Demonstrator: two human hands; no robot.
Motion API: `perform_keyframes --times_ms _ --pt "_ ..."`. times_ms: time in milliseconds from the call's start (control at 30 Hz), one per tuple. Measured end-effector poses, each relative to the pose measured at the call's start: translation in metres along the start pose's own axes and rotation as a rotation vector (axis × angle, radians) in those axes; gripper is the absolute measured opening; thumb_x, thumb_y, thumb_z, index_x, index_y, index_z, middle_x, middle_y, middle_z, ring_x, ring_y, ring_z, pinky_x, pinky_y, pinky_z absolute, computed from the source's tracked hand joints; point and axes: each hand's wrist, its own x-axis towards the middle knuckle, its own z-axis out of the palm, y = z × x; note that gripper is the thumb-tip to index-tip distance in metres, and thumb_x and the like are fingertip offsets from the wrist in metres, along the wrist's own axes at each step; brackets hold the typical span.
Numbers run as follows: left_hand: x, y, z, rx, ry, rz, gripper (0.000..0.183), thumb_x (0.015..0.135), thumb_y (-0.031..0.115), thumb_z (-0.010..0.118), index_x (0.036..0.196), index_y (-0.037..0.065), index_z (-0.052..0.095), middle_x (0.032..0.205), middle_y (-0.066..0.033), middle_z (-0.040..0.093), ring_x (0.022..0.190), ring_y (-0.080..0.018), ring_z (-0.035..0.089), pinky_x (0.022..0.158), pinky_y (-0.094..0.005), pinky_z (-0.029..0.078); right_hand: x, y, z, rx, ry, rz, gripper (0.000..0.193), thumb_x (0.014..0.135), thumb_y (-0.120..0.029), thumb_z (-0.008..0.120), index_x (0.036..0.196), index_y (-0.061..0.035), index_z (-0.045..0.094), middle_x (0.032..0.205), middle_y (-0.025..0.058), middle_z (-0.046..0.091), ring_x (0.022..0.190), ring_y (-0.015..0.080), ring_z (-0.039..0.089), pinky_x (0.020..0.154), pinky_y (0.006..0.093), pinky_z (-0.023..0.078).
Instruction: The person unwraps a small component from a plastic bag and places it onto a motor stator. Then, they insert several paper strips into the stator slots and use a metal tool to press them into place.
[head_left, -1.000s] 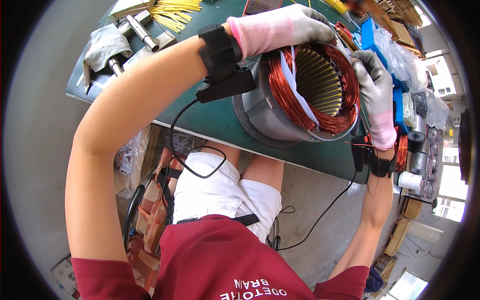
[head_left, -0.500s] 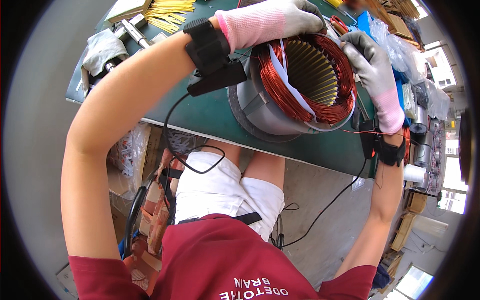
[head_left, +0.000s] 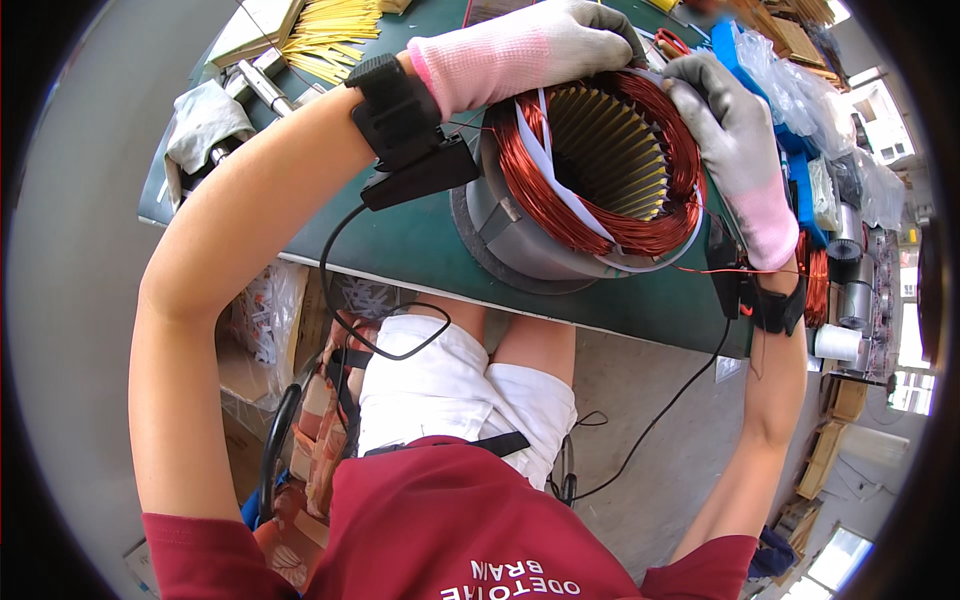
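Note:
A motor stator (head_left: 510,235) stands upright on the green worktable, its grey metal shell topped by a ring of copper windings (head_left: 540,170). Yellow slot liners (head_left: 600,120) line its bore. A white insulation paper strip (head_left: 560,185) runs between the coil bundles. My gloved left hand (head_left: 590,40) reaches over the far rim with curled fingers; its thumb and whatever it grips are hidden. At the far right of the ring, my gloved right hand (head_left: 722,110) has bent fingers and thumb closed at the strip's edge. Both fingertips are close together.
Yellow strips (head_left: 330,40) lie at the table's far left, near metal bar tools (head_left: 265,88) and a grey cloth (head_left: 205,115). A red-handled tool (head_left: 670,42) lies beyond the stator. Plastic bags (head_left: 790,80) and blue bins stand right. Black cables (head_left: 335,290) hang from both wrist devices.
The stator appears slightly lower and to the left in view. My left hand has shifted left with it; my right fingers have drawn closer to the far rim.

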Motion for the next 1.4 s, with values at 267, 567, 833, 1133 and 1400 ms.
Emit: perform_keyframes --times_ms 267,567,833,1133,1400 --pt "0.004 -0.013 -0.001 -0.083 -0.052 -0.009 0.025 0.091 0.013 0.044 0.103 -0.004 0.057 0.091 -0.0046 0.059 0.084 -0.0107 0.053 0.077 -0.0258 0.046 0.0 0.0 -0.012 -0.059 -0.15 0.095 0.017 0.091 -0.013 0.051 0.101 0.0004 0.055 0.078 0.0098 0.06 0.071 0.0113 0.054 0.071 0.0261 0.045" --pt "0.006 -0.011 -0.003 -0.195 -0.082 -0.127 0.027 0.094 0.02 0.047 0.108 -0.002 0.056 0.095 -0.0005 0.057 0.084 -0.0068 0.051 0.074 -0.0217 0.044 0.022 0.003 -0.023 -0.283 -0.358 -0.142 0.032 0.094 -0.026 0.049 0.113 -0.0005 0.053 0.082 0.0119 0.062 0.073 0.0266 0.062 0.069 0.0313 0.048" --pt "0.003 0.003 0.0 -0.256 -0.076 -0.221 0.03 0.094 0.025 0.053 0.11 0.0 0.057 0.094 0.002 0.057 0.085 -0.0049 0.051 0.074 -0.0203 0.044 0.012 -0.006 -0.024 -0.148 -0.244 -0.033 0.025 0.086 -0.009 0.054 0.111 -0.0006 0.053 0.081 0.0174 0.06 0.068 0.03 0.062 0.063 0.0349 0.048" --pt "-0.002 0.004 0.002 -0.271 -0.055 -0.189 0.027 0.092 0.022 0.057 0.109 0.001 0.058 0.094 0.0013 0.059 0.085 -0.0052 0.054 0.075 -0.0204 0.045 0.012 0.001 -0.023 0.025 -0.216 -0.056 0.014 0.085 -0.007 0.054 0.098 0.0002 0.055 0.078 0.0091 0.058 0.072 0.0183 0.058 0.067 0.0299 0.045" --pt "0.002 0.004 0.006 -0.318 -0.031 -0.221 0.026 0.09 0.019 0.059 0.107 -0.001 0.061 0.092 -0.0012 0.062 0.081 -0.0065 0.057 0.072 -0.0208 0.048 0.022 0.002 -0.032 0.235 -0.464 0.231 0.012 0.087 -0.004 0.053 0.097 -0.0007 0.057 0.082 -0.0029 0.055 0.076 0.0058 0.049 0.069 0.0219 0.042"
